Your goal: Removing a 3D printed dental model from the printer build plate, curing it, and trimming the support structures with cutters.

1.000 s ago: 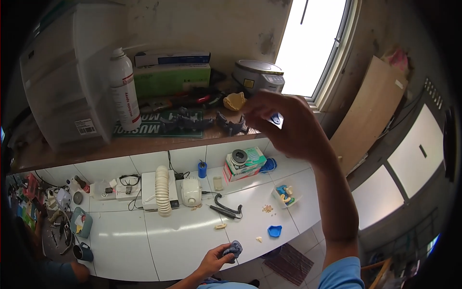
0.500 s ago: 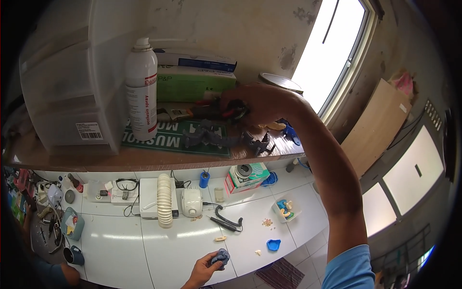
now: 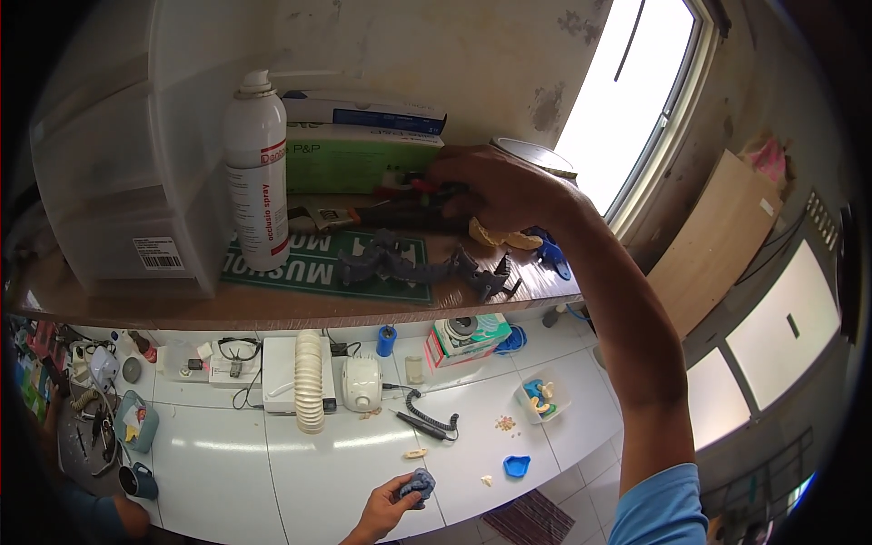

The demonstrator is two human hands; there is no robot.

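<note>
Low in view, my left hand (image 3: pixel 386 510) grips a blue-grey dental model (image 3: pixel 418 488) above the white worktop. My right hand (image 3: pixel 495 186) reaches far up over the brown shelf (image 3: pixel 272 309), its fingers bent round a small dark thing with red on it; blur hides what it is. Beneath that hand lies a dark tool (image 3: pixel 400 216). Close by are a tan dental cast (image 3: pixel 509 238), a blue plastic piece (image 3: pixel 551 254) and grey hinged articulator parts (image 3: pixel 486 277). More grey parts (image 3: pixel 386 259) rest on a green sign (image 3: pixel 309 268). Behind the fingers stands a green box (image 3: pixel 354 163).
A white spray can (image 3: pixel 257 173) and a translucent drawer unit (image 3: pixel 100 182) stand left on the shelf. Below, the worktop holds a ribbed hose (image 3: pixel 309 381), a white control unit (image 3: pixel 362 381), a handpiece (image 3: pixel 425 425), a tub (image 3: pixel 545 397) and a blue tray (image 3: pixel 516 466). Another person's arm (image 3: pixel 132 518) shows lower left.
My right hand has risen slightly and shifted right, uncovering more of the tan cast. The view has moved a little, and my left hand stays with the dental model.
</note>
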